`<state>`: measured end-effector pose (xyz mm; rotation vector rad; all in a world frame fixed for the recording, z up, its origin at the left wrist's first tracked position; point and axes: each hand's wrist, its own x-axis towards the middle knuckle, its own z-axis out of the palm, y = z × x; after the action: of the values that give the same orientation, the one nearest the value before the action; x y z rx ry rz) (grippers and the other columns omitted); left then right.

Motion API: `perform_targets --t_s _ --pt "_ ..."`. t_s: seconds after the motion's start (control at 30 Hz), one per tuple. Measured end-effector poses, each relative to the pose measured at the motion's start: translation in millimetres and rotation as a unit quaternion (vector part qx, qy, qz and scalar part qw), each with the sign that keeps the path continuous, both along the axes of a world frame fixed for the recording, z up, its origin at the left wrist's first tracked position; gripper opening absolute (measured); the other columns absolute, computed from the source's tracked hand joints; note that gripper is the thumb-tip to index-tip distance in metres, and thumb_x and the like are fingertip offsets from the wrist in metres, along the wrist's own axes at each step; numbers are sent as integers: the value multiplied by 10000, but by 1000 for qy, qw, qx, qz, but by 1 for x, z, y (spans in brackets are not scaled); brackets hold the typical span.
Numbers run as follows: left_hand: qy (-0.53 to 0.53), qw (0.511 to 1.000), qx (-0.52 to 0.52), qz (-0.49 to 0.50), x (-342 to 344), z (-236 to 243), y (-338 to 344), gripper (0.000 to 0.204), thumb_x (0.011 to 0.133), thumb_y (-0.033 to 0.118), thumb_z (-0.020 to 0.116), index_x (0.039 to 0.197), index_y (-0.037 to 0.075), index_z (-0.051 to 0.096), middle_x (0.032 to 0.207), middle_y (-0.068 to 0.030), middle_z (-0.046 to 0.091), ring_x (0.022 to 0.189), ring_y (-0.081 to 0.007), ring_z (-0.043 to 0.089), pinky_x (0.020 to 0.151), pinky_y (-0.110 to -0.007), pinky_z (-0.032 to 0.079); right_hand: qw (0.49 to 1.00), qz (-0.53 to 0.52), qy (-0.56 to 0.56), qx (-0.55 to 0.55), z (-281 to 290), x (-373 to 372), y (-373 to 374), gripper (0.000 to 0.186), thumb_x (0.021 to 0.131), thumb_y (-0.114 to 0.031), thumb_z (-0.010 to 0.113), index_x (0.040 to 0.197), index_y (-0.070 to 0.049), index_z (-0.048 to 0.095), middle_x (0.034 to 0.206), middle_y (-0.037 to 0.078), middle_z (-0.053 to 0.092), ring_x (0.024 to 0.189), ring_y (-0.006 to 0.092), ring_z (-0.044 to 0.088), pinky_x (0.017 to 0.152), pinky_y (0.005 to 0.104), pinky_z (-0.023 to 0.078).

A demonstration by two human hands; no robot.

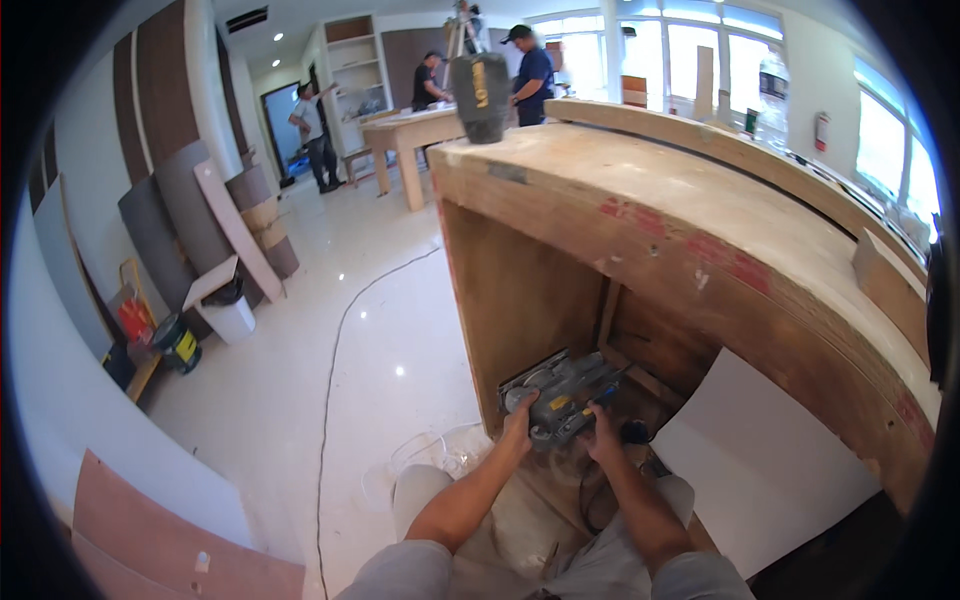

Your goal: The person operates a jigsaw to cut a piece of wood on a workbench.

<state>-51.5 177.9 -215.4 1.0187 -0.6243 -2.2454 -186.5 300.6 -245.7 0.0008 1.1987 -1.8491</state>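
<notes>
Low in front of me, inside the open bay of a wooden workbench (520,275), I hold a grey power tool (570,395) with a broad flat metal side and a yellow label. Its exact kind is hard to make out. My left hand (518,422) is closed round its near left end. On its right side my right hand (601,438) grips the body, near a small blue part. Below that hand a dark cord hangs by my knee. A large white sheet (760,450) leans at the right, partly in the bay.
A dark tapered bucket (478,98) stands on the bench's far left corner. A long cord (335,340) crosses the glossy floor. Rolls and panels (190,215) lean on the left wall, near a white bin (232,318). Three people (535,75) are at the back, two by another table (410,130).
</notes>
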Motion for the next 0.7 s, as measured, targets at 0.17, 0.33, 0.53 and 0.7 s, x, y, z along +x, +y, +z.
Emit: perform_targets --t_s 0.17,0.33,0.53,0.7 --pt "-17 1000 12 11 -26 6 20 589 741 265 779 1199 -27 549 1135 -151 611 962 -270 633 841 -407 529 1000 10 -13 -27 -9 -29 10 531 814 -413 686 1247 -173 495 1194 56 544 1091 247 553 823 455 494" --pt "7 999 -45 22 -27 10 30 476 743 222 779 1127 -2 611 1051 -98 652 911 -229 644 798 -360 529 999 -25 6 21 -14 -27 4 614 820 -452 684 1309 -146 471 1216 63 560 1063 254 581 841 450 501" --pt "6 996 -73 50 -24 27 39 490 731 222 784 1118 -23 610 1048 -114 653 911 -227 645 788 -359 530 999 -18 -8 48 -4 -26 1 621 825 -469 673 1319 -154 468 1231 68 561 1129 263 545 902 471 463" --pt "-37 996 -74 46 -19 21 33 574 706 252 802 1137 -60 586 1064 -155 638 911 -257 646 791 -389 533 997 -41 -63 26 7 -19 3 614 838 -507 643 1324 -181 457 1282 55 527 1177 268 508 930 494 442"
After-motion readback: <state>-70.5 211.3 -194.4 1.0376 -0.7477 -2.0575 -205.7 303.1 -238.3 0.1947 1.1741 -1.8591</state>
